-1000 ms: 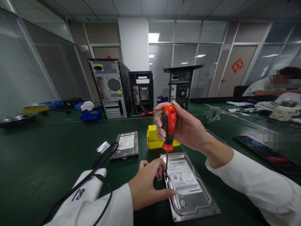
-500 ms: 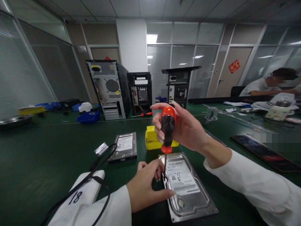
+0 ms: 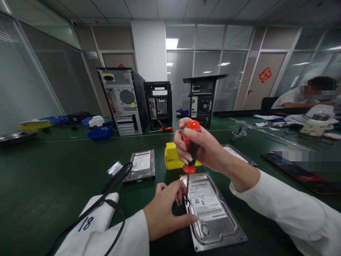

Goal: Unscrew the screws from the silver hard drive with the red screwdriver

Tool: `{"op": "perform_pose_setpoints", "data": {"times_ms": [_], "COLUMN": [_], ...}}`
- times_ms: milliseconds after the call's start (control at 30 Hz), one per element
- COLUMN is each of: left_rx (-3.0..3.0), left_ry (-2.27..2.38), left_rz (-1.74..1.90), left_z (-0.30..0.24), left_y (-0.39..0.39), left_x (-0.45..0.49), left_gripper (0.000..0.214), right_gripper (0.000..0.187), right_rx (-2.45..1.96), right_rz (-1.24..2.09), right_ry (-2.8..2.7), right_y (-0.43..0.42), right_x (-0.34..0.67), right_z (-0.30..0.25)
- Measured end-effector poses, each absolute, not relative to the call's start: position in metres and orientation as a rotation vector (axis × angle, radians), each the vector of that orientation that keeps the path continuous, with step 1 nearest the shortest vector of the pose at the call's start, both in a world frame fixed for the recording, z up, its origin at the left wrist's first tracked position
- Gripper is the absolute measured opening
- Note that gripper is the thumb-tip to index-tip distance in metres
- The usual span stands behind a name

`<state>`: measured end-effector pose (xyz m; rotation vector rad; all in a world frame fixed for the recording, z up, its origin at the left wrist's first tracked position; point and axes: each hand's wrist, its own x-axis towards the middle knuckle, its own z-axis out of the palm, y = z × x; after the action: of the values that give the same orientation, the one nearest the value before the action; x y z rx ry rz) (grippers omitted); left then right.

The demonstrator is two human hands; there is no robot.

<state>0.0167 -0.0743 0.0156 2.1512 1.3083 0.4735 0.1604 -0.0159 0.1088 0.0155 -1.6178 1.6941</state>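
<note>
A silver hard drive (image 3: 213,217) lies label-up on the green table in front of me. My right hand (image 3: 205,145) is wrapped round the red and black handle of a screwdriver (image 3: 190,149), held upright with its tip on the drive's near left edge. My left hand (image 3: 165,209) rests on the table beside that edge, thumb laid across the drive, fingers curled close to the screwdriver shaft.
A second hard drive (image 3: 141,165) and a yellow box (image 3: 173,156) lie just beyond. A third drive (image 3: 239,154) sits behind my right wrist. Three computer towers (image 3: 125,99) stand at the back. A black cable (image 3: 112,192) crosses my left sleeve. Another person (image 3: 306,96) sits far right.
My right hand's fingers have closed round the screwdriver handle and turned on it. The screwdriver stays upright on the same spot, and my left hand has not moved.
</note>
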Motion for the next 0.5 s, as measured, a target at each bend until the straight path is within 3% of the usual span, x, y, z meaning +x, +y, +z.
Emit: {"op": "perform_pose_setpoints", "data": {"times_ms": [133,300,500], "left_rx": [2.152,2.144,2.133], "left_ry": [1.296,1.29,1.31], "left_rz": [0.459,0.456,0.434], "left_z": [0.0158,0.019,0.0203], "left_y": [-0.0733,-0.073,-0.0729], "left_x": [0.0164,0.0158,0.0166], "left_gripper": [0.044,0.043,0.043], "right_gripper": [0.032,0.018,0.016], "right_rx": [-0.028,-0.103,-0.09], "right_rz": [1.726,1.653,1.622], "right_ry": [-1.608,-1.594,-1.573], "right_y": [-0.016,-0.0135,-0.0139], "right_x": [0.1612,0.1616,0.1614], "right_z": [0.1093,0.1076,0.107]}}
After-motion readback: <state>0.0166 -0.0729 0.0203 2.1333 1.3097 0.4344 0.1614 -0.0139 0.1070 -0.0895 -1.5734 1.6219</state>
